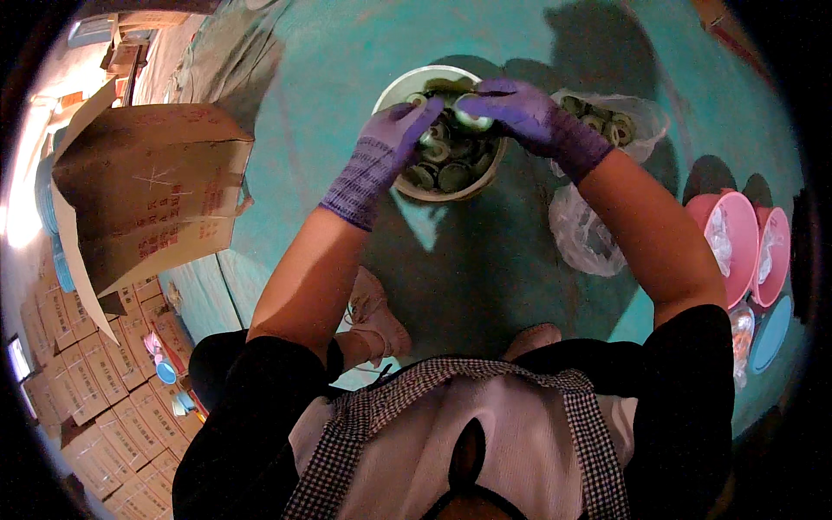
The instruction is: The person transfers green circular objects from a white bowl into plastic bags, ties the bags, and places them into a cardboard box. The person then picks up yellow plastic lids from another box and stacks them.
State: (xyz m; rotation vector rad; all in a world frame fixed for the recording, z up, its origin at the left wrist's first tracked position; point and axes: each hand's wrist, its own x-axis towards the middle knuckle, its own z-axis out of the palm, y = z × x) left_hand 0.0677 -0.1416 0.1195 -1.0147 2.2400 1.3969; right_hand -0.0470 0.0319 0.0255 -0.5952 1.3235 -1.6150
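Note:
Both my hands wear purple knit gloves and work over a round white bucket (pixel 404 89). Inside lie several dark green round pieces (pixel 454 177) with paler ring-shaped faces. At the bucket's right side, my right hand (pixel 523 111) is closed, its fingers pinching a pale-ringed green disc (pixel 474 114). Opposite it, my left hand (pixel 397 130) has its fingers drawn together at the bucket's left rim, beside another ringed piece; what they grip, if anything, is hard to see. More such pieces (pixel 617 132) sit in a clear plastic bag (pixel 648 113) to the right.
A crumpled clear bag (pixel 586 234) lies on the green floor covering (pixel 347 52). Pink basins (pixel 737 247) and a blue one (pixel 771 334) stand at right. To the left are a large open cardboard box (pixel 156 191) and stacked cartons (pixel 104 390). My shoe (pixel 377 316) is below the bucket.

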